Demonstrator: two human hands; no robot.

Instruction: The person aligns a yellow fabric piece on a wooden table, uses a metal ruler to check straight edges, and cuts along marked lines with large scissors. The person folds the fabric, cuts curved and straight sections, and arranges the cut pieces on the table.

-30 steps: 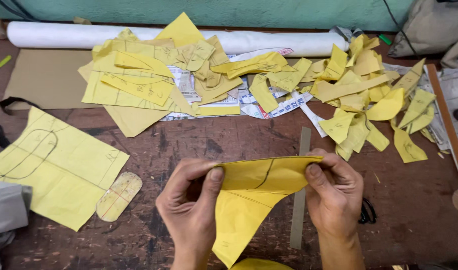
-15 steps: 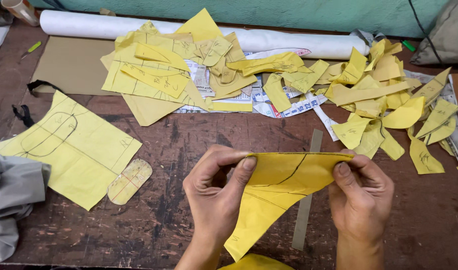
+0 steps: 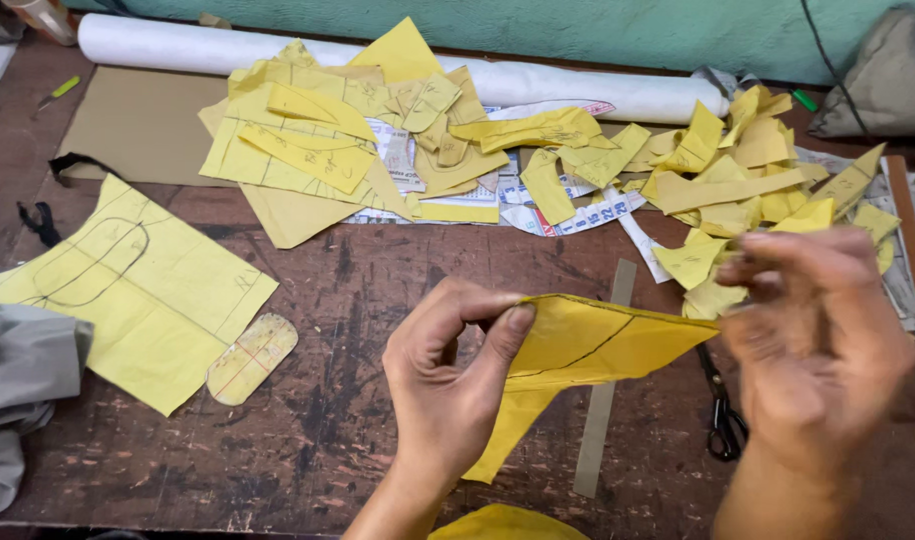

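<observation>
Surroundings on the worn wooden table (image 3: 378,300)

Beyond the hands: white roll (image 3: 178,45), heap of yellow offcuts (image 3: 738,180). Left of them: marked yellow sheet (image 3: 128,290), sole-shaped template (image 3: 253,358), grey cloth (image 3: 18,390). Between them: grey strip (image 3: 603,400), black scissors (image 3: 723,425).

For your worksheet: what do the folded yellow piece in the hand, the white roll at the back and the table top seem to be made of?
Folded yellow piece: probably thin matte paper or card; it holds a sharp crease and bears a drawn line. The left hand pinches it.
White roll: looks like rolled paper or fabric, smooth and matte; I cannot tell which.
Table top: seemingly dark wood, worn and scratched.
</observation>
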